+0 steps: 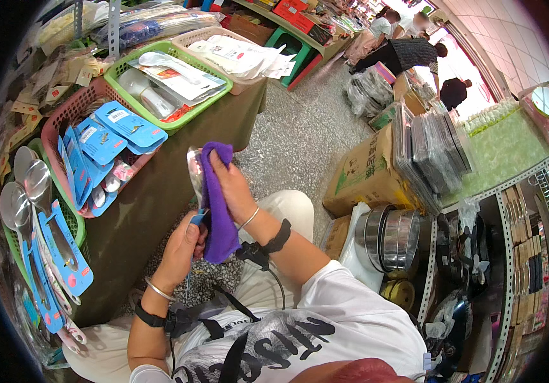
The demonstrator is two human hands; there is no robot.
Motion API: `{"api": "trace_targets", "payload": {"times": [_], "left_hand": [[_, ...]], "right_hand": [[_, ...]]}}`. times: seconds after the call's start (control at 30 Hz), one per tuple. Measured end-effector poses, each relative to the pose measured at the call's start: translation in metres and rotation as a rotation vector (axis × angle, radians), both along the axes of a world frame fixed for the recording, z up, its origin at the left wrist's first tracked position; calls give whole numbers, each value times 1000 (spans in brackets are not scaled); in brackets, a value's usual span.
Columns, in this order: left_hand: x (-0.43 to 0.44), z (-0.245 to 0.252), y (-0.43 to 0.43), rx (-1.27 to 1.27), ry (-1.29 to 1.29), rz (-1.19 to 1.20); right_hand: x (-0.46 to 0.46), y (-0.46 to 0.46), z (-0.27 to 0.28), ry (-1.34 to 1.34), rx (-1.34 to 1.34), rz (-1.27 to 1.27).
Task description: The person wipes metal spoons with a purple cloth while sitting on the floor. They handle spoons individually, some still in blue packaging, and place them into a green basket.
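Observation:
A metal ladle or large spoon (195,173) is held up before me, its bowl partly covered by a purple cloth (218,225). My right hand (232,186) grips the cloth against the back of the bowl, thumb on top. Lower down, my left hand (181,249) is closed around the handle, where a blue card (199,218) shows; most of the handle is hidden by the fingers. To the left, similar metal ladles (38,182) with blue cards lie in a green basket (81,230).
On the left table stand a pink basket (54,179) of blue-carded goods, a green basket (222,91) with white spoons and a beige basket (243,85) of packets. Right are a cardboard box (358,172), steel pots (401,239) and metal shelving (430,268). Several people are bent over goods farther off.

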State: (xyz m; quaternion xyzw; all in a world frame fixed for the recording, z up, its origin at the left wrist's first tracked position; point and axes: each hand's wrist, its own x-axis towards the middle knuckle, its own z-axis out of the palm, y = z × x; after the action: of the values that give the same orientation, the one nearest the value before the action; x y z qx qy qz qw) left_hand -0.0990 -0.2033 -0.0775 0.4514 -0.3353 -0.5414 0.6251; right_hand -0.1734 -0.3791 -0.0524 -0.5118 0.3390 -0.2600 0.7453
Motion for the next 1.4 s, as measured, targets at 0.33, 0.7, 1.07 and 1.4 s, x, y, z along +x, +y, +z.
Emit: {"api": "trace_targets", "payload": {"times": [0.33, 0.7, 1.07, 1.4], "left_hand": [[15, -4, -5, 49, -31, 76], [31, -22, -8, 14, 521, -50], [28, -27, -8, 130, 480, 50], [35, -26, -8, 101, 570, 8]], "right_hand": [[6, 11, -14, 35, -633, 207], [-5, 9, -2, 127, -983, -122], [4, 37, -15, 124, -1348, 117], [0, 38, -12, 94, -1331, 112]]}}
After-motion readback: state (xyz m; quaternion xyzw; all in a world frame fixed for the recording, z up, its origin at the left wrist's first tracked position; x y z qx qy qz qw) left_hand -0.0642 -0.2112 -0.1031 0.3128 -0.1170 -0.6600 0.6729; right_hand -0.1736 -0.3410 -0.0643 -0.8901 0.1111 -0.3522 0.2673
